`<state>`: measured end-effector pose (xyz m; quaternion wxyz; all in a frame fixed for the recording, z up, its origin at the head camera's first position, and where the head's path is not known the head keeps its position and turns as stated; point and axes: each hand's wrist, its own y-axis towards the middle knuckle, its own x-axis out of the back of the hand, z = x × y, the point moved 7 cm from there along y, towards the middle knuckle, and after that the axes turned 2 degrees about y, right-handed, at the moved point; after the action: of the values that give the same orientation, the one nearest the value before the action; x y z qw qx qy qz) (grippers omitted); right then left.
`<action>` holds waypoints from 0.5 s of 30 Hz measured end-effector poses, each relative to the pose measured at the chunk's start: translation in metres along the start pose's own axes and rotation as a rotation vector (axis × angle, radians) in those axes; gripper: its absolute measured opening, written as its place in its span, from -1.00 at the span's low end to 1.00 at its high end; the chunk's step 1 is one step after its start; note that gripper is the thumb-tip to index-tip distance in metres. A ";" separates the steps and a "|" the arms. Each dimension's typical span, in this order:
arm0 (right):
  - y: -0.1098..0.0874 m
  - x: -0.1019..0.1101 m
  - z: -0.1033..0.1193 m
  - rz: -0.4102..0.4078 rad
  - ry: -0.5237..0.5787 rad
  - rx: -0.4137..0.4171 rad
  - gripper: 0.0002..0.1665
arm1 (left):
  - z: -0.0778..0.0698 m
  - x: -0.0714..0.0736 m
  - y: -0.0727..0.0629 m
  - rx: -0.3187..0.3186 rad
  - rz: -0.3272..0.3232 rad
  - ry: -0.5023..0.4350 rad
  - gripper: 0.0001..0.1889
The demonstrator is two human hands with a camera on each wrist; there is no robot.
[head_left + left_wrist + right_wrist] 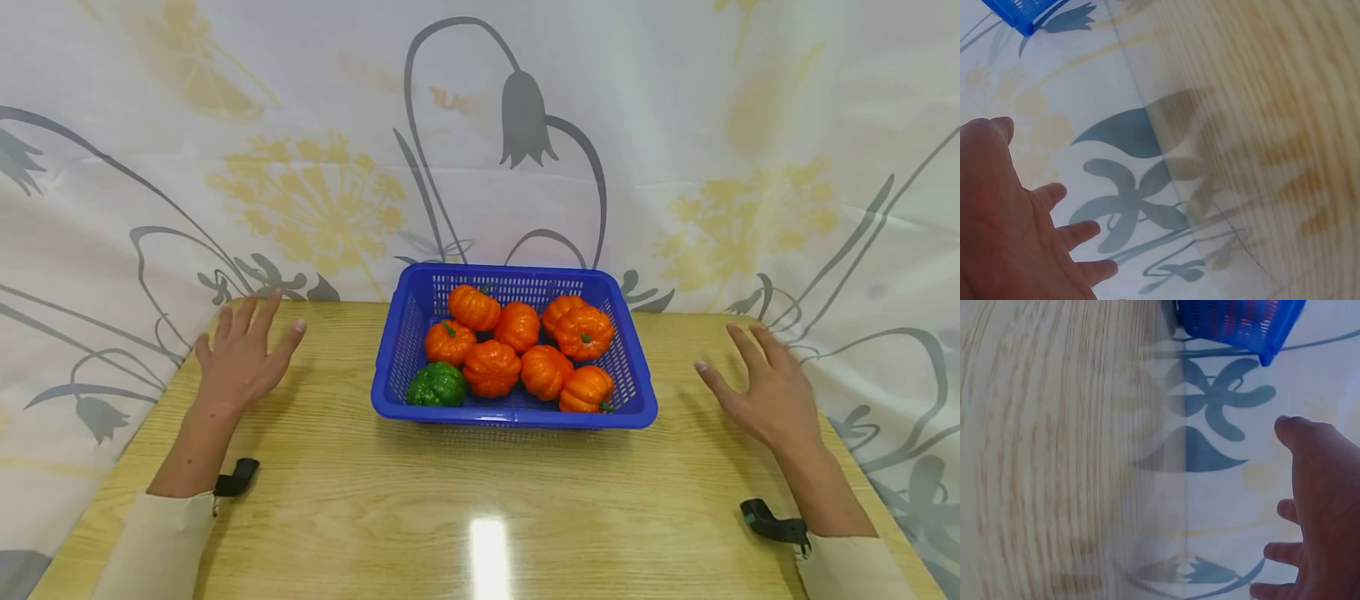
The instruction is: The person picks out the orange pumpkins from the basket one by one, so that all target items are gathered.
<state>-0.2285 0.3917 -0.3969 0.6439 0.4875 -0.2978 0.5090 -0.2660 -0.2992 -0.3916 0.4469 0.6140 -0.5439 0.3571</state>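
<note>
A blue plastic basket (514, 418) stands at the middle of the table, toward its back edge. Inside lie several small orange pumpkins (492, 368) and one green pumpkin (437, 384) in the near left corner. To the basket's left, my left hand (242, 358) is spread over the table with nothing in it. On the other side my right hand (772, 392) is likewise spread and holds nothing. Both hands are apart from the basket. A corner of the basket (1021, 15) shows in the left wrist view, and its slotted side (1229, 325) in the right wrist view.
The wood-grain tabletop (360, 508) has a bright light reflection near the front. A white curtain (480, 200) with grey and yellow flower prints hangs behind and along both sides. Black wrist devices (238, 477) sit at the cuffs of the light sleeves (161, 542).
</note>
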 end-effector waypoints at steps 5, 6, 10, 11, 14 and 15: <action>0.001 0.003 0.006 0.004 0.024 0.007 -0.02 | -0.005 0.003 0.000 -0.034 -0.046 -0.008 -0.18; 0.001 0.003 0.007 0.006 0.029 0.007 -0.02 | -0.007 0.004 0.000 -0.041 -0.057 -0.012 -0.18; 0.001 0.005 0.013 0.005 0.048 0.023 -0.04 | -0.012 0.007 0.000 -0.066 -0.096 -0.039 -0.21; 0.001 0.005 0.014 0.002 0.053 0.031 -0.05 | -0.013 0.008 0.000 -0.071 -0.103 -0.047 -0.21; 0.001 0.007 0.021 -0.010 0.069 0.056 -0.10 | -0.017 0.010 -0.001 -0.088 -0.122 -0.073 -0.23; 0.001 0.008 0.023 -0.016 0.075 0.064 -0.12 | -0.018 0.011 -0.001 -0.094 -0.126 -0.079 -0.24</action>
<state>-0.2244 0.3731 -0.3821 0.6429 0.4907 -0.2531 0.5309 -0.2620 -0.2859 -0.3753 0.4749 0.6391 -0.5373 0.2780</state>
